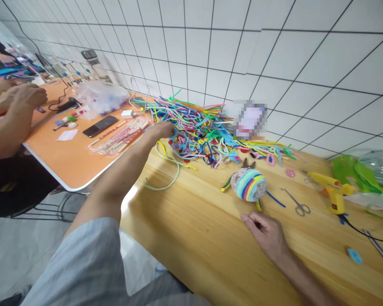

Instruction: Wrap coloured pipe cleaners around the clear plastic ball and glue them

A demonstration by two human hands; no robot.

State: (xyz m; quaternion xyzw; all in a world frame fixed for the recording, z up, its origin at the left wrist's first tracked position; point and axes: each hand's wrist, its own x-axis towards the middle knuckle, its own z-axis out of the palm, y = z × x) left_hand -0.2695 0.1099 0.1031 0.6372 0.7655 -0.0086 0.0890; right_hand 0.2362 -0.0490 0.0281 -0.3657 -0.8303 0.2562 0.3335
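My left hand (164,128) is stretched out to the left edge of a tangled pile of coloured pipe cleaners (201,121); its fingertips are hidden, and I cannot make out a grip. My right hand (268,236) rests on the wooden table with its fingers curled in and nothing visible in them. Just beyond it sits a ball striped in blue, yellow and pink (249,185), apart from the hand. Pliers (226,185) with yellow-green handles lie partly covered by the ball. A blue pipe cleaner (276,199) sticks out to its right.
Small scissors (298,206) and a yellow glue gun (333,191) with a black cord lie right. A light blue disc (355,256) is nearer. On the orange table (67,163) are a dark phone (100,126) and packed sticks (124,136). Another person's hands (27,95) are far left.
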